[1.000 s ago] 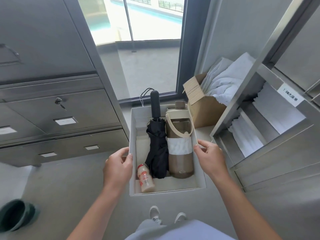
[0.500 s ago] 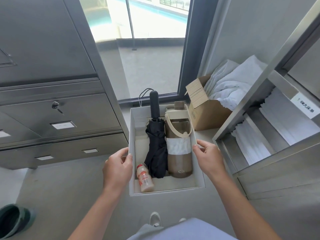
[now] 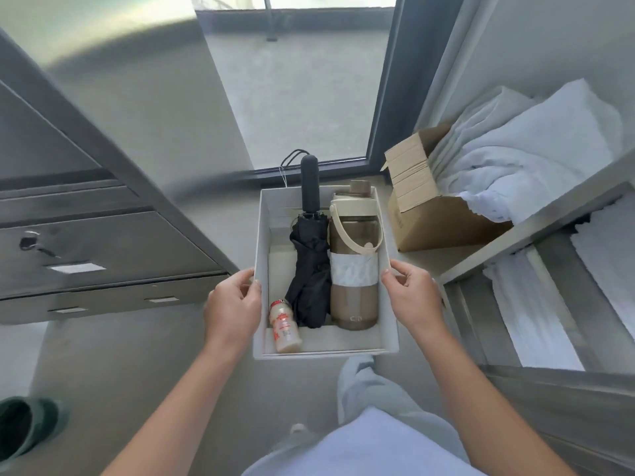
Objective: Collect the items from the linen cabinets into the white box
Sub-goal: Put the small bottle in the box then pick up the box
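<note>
I hold the white box point(image 3: 326, 352) in front of me with both hands. My left hand point(image 3: 233, 307) grips its left wall, thumb over the rim. My right hand point(image 3: 414, 297) grips its right wall the same way. Inside lie a folded black umbrella point(image 3: 309, 269) with its handle pointing away from me, a large brown water bottle point(image 3: 354, 262) with a cream carry strap and a white band, and a small yoghurt-drink bottle point(image 3: 284, 328) with a red label at the near left corner.
A grey metal cabinet with drawers point(image 3: 103, 242) stands on the left. On the right, open steel shelves point(image 3: 536, 221) hold stacked white linen point(image 3: 529, 310), and a cardboard box point(image 3: 426, 207) holds white towels. A window point(image 3: 295, 80) is ahead. A dark green bin point(image 3: 24, 427) sits at lower left.
The view has tilted down and moved closer to the shelves. The box stays in both hands, with its contents unchanged.
</note>
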